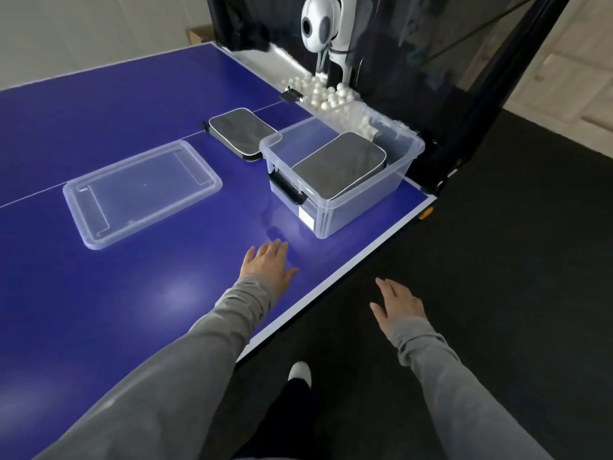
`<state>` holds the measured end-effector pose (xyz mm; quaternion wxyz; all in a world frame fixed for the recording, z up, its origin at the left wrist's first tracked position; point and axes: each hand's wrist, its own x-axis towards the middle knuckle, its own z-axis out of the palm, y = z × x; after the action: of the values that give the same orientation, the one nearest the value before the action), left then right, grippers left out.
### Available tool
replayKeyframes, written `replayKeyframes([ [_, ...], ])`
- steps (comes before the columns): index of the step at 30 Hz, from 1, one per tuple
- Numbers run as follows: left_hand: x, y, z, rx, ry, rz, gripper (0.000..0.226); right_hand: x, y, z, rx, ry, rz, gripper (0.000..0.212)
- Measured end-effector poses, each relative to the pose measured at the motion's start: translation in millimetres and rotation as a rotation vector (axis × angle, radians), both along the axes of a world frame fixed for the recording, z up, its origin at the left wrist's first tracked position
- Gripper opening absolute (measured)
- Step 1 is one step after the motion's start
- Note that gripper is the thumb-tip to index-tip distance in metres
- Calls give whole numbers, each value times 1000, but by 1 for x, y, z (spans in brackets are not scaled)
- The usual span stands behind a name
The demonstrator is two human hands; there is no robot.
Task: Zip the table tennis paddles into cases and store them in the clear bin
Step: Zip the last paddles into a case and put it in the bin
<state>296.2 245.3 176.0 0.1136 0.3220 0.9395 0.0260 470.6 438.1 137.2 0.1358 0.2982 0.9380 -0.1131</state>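
A clear bin (323, 216) stands near the right edge of the blue table (109, 121). Inside it lies a grey zipped paddle case (341, 164), flat and tilted slightly. A second grey case (240, 131) lies on the table just behind the bin's left corner. The bin's clear lid (142, 190) lies flat on the table to the left. My left hand (268, 265) hovers over the table in front of the bin, fingers straight, holding nothing. My right hand (398, 302) is off the table's edge above the dark floor, fingers relaxed and empty.
A white ball-launching machine (320, 24) and a tray of several white balls (323, 91) stand at the table's far end, with a black net frame (477, 104) behind. The table's white-lined edge (338, 273) runs diagonally between my hands. My shoe (300, 371) shows on the floor.
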Motion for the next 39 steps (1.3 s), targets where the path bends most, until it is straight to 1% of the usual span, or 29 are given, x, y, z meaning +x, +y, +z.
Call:
replayKeyframes([
  [4, -49, 52, 10, 88, 38, 45, 62, -47, 58, 11, 48, 62, -8, 58],
  [8, -109, 101, 19, 187, 63, 119, 61, -109, 120, 34, 76, 140, 46, 58],
  [14, -176, 146, 28, 207, 36, 226, 57, -195, 178, 69, 99, 201, 163, 55],
  [21, -208, 157, 18, 165, 46, 357, 60, -276, 207, 77, 104, 175, 341, 55],
  [27, -235, 165, 5, 146, 68, 562, 67, -362, 233, 68, 80, 198, 548, 55],
  [32, -252, 178, 3, 150, 105, 767, 66, -425, 252, 66, 35, 209, 738, 55],
  [39, -261, 193, -9, 210, 82, 937, 68, -488, 266, 57, 8, 169, 901, 55],
])
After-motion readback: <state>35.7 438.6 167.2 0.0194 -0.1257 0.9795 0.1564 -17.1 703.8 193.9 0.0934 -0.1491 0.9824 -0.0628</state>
